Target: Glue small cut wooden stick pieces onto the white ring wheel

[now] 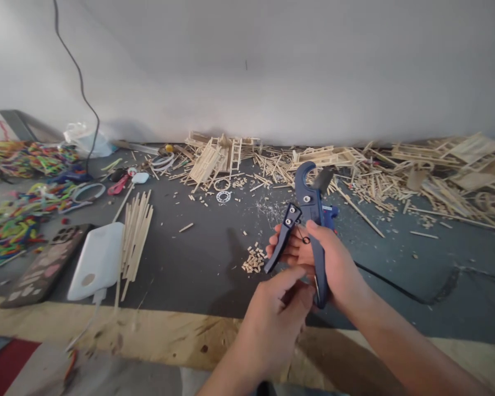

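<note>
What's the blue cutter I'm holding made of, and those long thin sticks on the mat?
Blue cutter, in the right hand: handles look like matte moulded plastic, uniform colour with screw heads; the grey blade seems metal, though blurred. Long sticks: pale, straight, unpainted, probably bare wood or bamboo.

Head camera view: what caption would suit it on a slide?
Right hand grips a blue cutter over a dark table strewn with wooden sticks, left hand by its handles.

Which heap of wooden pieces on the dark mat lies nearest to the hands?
The small pile of short cut pieces, just left of the blue cutter. The long sticks lie far left; the big heaps are by the wall.
</note>
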{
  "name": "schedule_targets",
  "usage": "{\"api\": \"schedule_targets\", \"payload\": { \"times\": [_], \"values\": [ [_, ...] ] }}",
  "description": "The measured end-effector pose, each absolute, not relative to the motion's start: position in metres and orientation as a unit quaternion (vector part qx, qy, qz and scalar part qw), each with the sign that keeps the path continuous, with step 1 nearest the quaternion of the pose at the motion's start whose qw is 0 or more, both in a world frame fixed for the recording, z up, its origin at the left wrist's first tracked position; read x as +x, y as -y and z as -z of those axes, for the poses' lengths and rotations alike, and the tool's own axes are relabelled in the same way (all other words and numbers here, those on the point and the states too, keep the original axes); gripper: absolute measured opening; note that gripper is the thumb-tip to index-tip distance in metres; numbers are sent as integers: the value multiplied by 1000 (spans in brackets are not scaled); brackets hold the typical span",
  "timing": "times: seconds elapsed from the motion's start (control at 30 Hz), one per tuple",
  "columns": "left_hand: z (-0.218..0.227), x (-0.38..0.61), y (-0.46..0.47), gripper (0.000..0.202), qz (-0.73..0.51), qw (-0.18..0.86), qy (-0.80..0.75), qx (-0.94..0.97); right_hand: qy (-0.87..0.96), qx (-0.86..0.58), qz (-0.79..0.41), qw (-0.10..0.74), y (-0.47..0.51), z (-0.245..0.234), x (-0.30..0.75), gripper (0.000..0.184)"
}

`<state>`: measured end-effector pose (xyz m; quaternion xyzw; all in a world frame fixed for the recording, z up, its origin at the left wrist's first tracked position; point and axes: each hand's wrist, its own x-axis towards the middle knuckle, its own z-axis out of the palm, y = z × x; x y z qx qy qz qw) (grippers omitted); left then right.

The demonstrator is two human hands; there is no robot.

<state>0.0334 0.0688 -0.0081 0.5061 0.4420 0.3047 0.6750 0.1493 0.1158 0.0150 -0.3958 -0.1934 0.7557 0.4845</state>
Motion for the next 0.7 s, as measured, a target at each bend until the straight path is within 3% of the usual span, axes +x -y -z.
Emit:
{"api": "schedule_targets", "payload": {
  "times": [0.2,0.43,0.7],
  "values": [
    [14,35,-69,24,-362,648,-446,500,190,-394,-749,498,-112,-11,151,37],
    [16,30,-52,27,-369,497,-533,576,216,-469,-628,583,-114,-25,153,33],
    [0,18,-47,25,-345,419,-533,648,245,-487,-634,548,-97,-34,147,32]
  ]
}}
